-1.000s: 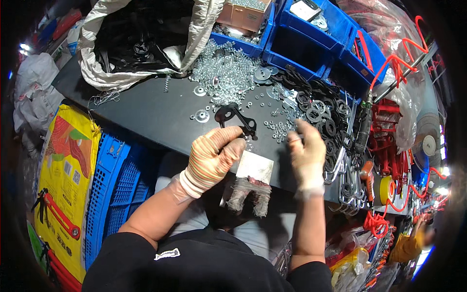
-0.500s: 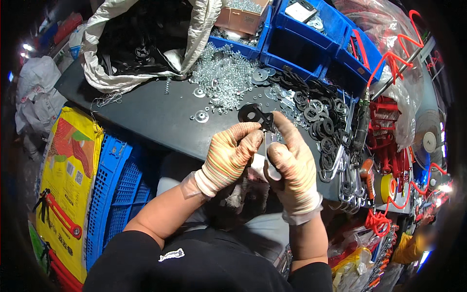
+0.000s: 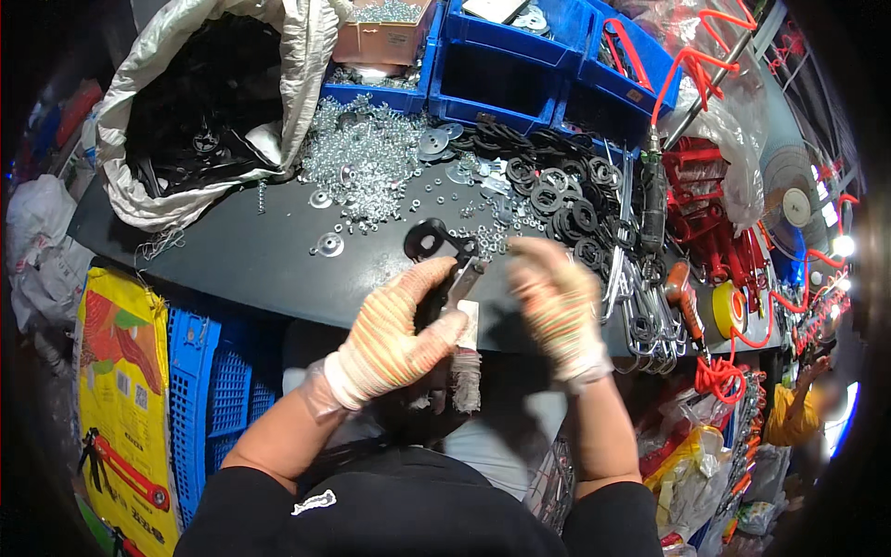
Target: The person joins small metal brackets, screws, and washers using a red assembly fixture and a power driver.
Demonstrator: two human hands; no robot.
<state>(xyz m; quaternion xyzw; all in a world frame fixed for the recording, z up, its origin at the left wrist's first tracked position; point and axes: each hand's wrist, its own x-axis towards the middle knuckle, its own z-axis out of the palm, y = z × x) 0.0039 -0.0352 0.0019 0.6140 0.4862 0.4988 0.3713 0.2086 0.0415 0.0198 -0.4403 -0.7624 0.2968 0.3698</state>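
Observation:
My left hand (image 3: 394,339), in a striped knit glove with bare-looking fingertips, is closed on a black part with a round ringed end (image 3: 429,239). Against that part, between thumb and fingers, a flat grey metal piece (image 3: 464,283) slants upward. Just below it, a cloth-wrapped upright piece (image 3: 467,381) shows in front of my lap; whether it joins the held part is unclear. To the right, apart from the black part, is my gloved right hand (image 3: 559,302), hanging over the table's near edge. Its fingers are smeared by motion, and anything in them cannot be made out.
Small nuts and screws (image 3: 367,162) lie heaped on the dark table (image 3: 278,251), with black rings (image 3: 566,200) and metal hooks (image 3: 631,297) rightward. Blue bins (image 3: 506,84) and a white sack (image 3: 306,84) stand behind. A black air tool (image 3: 654,200) hangs at right.
My right hand has come off the black part and moved away to the right. The left hand keeps the part, now with the grey metal piece slanting. The whole view has shifted.

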